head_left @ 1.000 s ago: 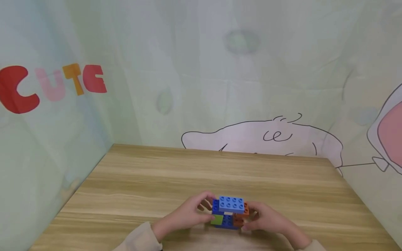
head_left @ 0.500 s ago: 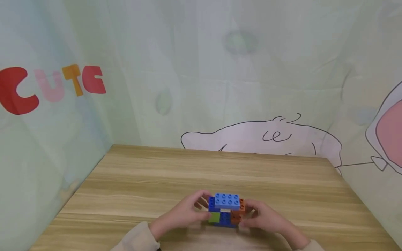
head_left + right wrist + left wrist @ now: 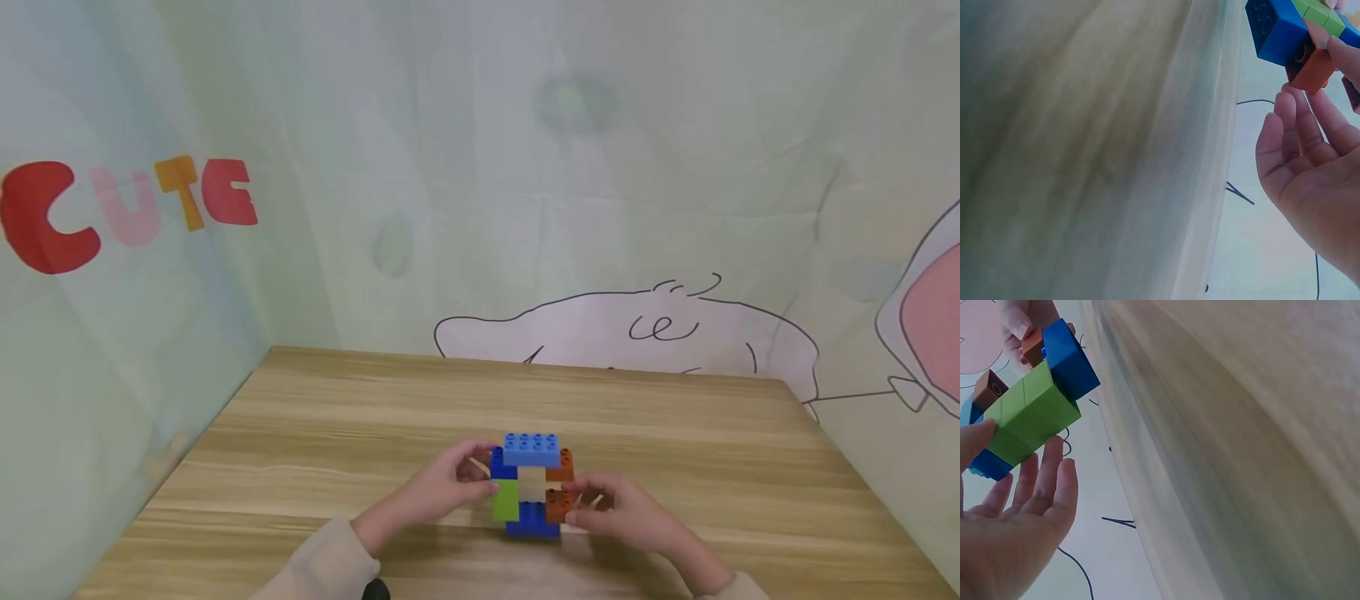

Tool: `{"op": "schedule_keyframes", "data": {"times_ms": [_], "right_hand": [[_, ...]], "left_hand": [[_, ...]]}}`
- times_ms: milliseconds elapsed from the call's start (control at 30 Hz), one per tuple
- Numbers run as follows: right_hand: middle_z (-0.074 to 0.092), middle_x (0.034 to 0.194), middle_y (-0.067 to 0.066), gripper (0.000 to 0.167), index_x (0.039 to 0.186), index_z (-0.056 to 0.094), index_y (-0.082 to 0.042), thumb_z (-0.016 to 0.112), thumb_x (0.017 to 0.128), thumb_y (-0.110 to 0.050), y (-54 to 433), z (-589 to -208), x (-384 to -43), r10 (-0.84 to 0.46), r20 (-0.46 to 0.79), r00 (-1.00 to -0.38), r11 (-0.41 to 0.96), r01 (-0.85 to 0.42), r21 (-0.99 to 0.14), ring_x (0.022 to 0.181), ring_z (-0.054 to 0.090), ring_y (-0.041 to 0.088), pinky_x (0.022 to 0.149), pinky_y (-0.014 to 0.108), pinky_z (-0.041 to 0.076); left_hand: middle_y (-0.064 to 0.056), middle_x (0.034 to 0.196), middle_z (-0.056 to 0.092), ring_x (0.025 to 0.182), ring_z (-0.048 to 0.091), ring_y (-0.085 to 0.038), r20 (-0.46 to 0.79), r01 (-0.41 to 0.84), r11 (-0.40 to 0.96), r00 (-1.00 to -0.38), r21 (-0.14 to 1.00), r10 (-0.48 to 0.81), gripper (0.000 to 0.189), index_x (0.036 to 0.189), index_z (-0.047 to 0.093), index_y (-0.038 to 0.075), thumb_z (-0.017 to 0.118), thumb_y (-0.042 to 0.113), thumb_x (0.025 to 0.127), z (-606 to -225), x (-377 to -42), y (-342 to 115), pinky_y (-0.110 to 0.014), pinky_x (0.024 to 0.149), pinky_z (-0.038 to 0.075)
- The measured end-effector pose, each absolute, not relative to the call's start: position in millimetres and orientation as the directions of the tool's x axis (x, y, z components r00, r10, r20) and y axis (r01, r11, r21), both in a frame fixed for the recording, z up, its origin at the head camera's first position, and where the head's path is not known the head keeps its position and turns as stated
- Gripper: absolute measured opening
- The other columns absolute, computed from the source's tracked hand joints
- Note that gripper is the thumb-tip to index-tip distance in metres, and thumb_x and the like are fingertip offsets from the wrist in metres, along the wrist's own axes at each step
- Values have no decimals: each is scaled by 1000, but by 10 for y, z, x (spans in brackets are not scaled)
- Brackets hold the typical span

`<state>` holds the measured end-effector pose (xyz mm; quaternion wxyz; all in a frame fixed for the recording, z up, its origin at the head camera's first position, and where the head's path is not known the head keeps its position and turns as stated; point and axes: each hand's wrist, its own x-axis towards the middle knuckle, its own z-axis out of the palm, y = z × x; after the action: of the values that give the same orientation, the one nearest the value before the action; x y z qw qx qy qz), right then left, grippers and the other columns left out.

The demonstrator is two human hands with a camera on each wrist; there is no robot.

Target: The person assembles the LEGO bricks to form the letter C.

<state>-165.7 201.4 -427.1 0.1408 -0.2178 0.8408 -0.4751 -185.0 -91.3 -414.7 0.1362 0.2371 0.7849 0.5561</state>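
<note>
A frame of toy building blocks is held up between both hands, with an opening in its middle. A light blue block (image 3: 531,450) spans the top, and a dark blue block (image 3: 532,520) forms the bottom. My left hand (image 3: 438,486) grips the left side, its thumb on the green blocks (image 3: 1027,415) under another dark blue block (image 3: 497,463). On the right, the lower orange block (image 3: 1314,72) is pinched by my right hand (image 3: 630,511). A gap separates it from the upper orange block (image 3: 560,467). Some fingertips are hidden behind the blocks.
The wooden table (image 3: 360,408) extends beneath and behind the hands. A printed cloth (image 3: 487,183) with letters and a cartoon drawing surrounds its far and side edges. Beside the left sleeve (image 3: 326,560) a small dark object (image 3: 377,590) shows at the bottom.
Both hands have tilted the block frame so its front and opening face the head camera more. It has also shifted slightly left, and its top stands higher in view.
</note>
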Motion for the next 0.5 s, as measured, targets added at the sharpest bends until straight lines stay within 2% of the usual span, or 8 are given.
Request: {"op": "schedule_keyframes", "data": {"times_ms": [267, 500], "right_hand": [[65, 95, 5, 37, 118, 63, 0, 68, 90, -23, 2002, -4295, -1724, -516, -24, -857, 447, -245, -860, 83, 59, 12, 70, 24, 51], [66, 99, 7, 37, 121, 60, 4, 63, 93, -20, 2018, -4343, -1813, -546, -35, -837, 425, -241, -872, 87, 61, 15, 74, 25, 52]], "left_hand": [[-11, 114, 61, 100, 62, -22, -16, 156, 310, -872, 938, 488, 55, 136, 48, 0, 69, 20, 89, -4218, -1992, -893, -38, 84, 53], [-10, 116, 61, 104, 62, -24, -74, 109, 354, -881, 929, 467, 56, 136, 50, 4, 69, 27, 89, -4261, -2099, -876, -40, 85, 54]]}}
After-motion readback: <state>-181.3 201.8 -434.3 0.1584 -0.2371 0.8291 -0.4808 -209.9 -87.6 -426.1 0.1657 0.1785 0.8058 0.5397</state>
